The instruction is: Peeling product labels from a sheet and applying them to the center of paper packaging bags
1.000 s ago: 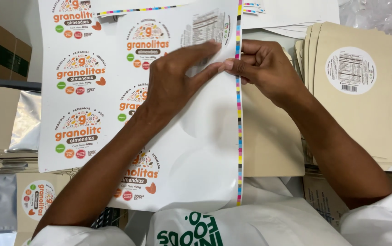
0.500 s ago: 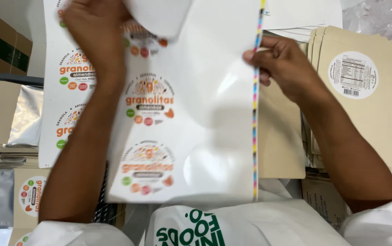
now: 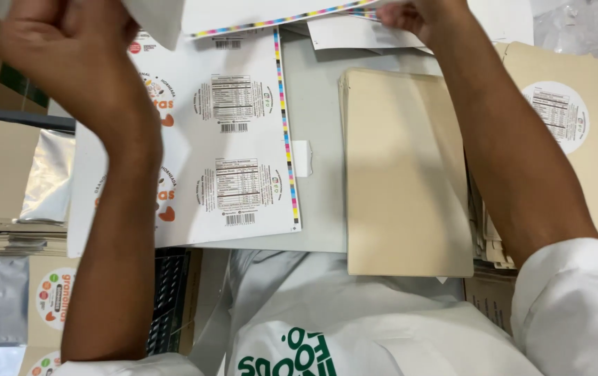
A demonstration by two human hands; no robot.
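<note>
label sheet [image 3: 271,14] gripped at top by left hand [image 3: 69,49] and right hand [image 3: 417,15], above kraft pouches [image 3: 403,181].

Seen from above, the left hand [image 3: 69,49] and right hand [image 3: 417,14] hold a white label sheet [image 3: 264,14] with a coloured stripe edge up near the top of the frame. Below the hands, a second sheet of printed round labels [image 3: 236,132] lies flat on the grey tabletop [image 3: 320,139]. Under the right forearm sits a stack of plain tan pouches [image 3: 403,174], with a labelled tan pouch [image 3: 563,118] beyond it.
</note>
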